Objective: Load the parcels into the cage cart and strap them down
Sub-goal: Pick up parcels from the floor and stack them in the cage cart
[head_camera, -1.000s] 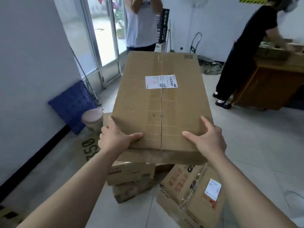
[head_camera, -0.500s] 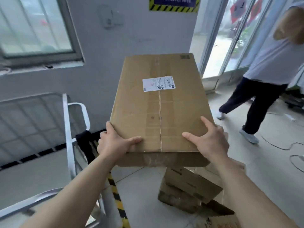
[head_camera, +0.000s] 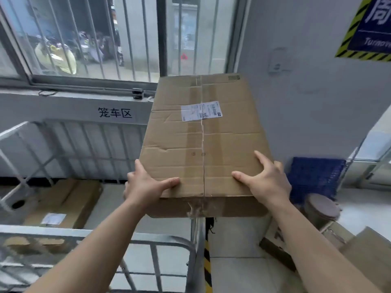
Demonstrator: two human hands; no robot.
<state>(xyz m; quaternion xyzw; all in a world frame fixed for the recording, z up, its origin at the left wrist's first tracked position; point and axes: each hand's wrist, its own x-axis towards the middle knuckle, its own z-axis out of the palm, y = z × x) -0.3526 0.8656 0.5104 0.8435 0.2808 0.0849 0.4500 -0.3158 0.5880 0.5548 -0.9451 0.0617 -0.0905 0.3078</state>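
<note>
A large cardboard parcel (head_camera: 204, 142) is carried level in front of the chest, its long axis pointing away; the left hand (head_camera: 146, 185) and right hand (head_camera: 267, 182) each clamp a near corner, thumbs flat on the top face and fingers curled under out of sight, probably to share the weight and keep it from tipping. It hangs just past the right end of the cage cart (head_camera: 101, 234) rail, not yet inside (one flat box (head_camera: 63, 205) already lies on the cart's floor); beyond stand a barred window (head_camera: 95, 39), a grey wall and pale floor tiles; more cartons (head_camera: 364, 250) sit at the right.
</note>
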